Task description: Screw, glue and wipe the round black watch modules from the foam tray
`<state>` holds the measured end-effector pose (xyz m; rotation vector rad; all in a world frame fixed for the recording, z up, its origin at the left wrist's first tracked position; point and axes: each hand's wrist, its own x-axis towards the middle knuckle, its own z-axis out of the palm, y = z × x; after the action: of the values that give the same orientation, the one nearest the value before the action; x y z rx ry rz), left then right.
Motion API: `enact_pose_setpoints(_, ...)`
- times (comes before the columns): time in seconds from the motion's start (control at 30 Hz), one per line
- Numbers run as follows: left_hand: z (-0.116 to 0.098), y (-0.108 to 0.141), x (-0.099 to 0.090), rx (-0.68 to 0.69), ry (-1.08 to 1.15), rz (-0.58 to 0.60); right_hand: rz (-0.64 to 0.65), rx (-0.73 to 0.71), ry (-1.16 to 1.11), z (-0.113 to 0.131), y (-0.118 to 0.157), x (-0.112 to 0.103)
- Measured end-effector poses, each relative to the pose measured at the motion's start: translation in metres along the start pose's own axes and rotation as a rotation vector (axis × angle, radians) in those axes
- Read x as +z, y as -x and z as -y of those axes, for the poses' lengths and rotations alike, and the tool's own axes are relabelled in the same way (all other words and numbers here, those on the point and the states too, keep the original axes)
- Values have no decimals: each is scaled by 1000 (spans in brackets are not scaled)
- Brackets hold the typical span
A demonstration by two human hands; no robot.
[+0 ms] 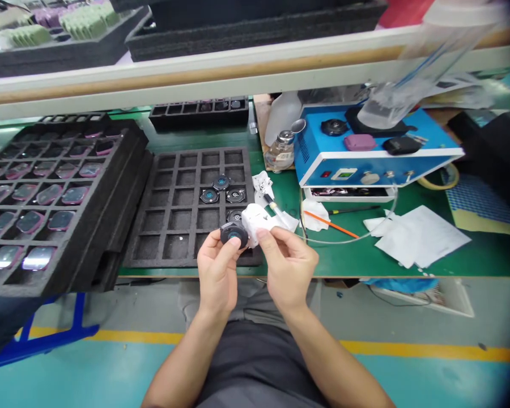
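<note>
Between its thumb and fingers, my left hand (216, 269) holds a round black watch case (233, 233) with a bluish centre. My right hand (289, 269) pinches a crumpled white wipe (255, 220), which reaches the right edge of the case. Both hands are over the front right corner of a black foam tray (148, 241) with square compartments. Several similar round black watch parts, one of them a watch part (209, 196) with a blue mark, sit in that tray. Just beyond the right hand lie a pen-like tool (276, 208) and another used white wipe (262, 184).
Stacked foam trays (97, 187) with watch parts stand left. A blue machine (378, 161) holds a clear tube (386, 99) and small parts on top. Nearby are a glass jar (281, 154), an orange stick (331, 224) and white sheets (423, 235). A shelf edge (238, 68) crosses above.
</note>
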<state>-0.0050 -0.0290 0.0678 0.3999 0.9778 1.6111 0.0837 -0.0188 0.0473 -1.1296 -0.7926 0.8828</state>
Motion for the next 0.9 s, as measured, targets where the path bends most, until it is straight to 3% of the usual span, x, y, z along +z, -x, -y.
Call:
enact_pose_setpoints(0.2,9,-2,-2,123,-101,-65,31,-133,221,-1,6,-1)
enact_pose_setpoints(0.33,20,-1,-5,337,-271,-132,-3,-280,396,-4,13,0)
enact_pose_setpoints(0.47,25,-1,-2,514,-417,-189,-52,-335,498,-9,19,7)
enact_pose_setpoints(0.67,19,-7,-1,470,-432,-203,-94,-351,535,-18,19,14)
enact_pose_setpoints(0.9,19,-11,-2,296,-354,-250,-97,-151,365,-25,21,25)
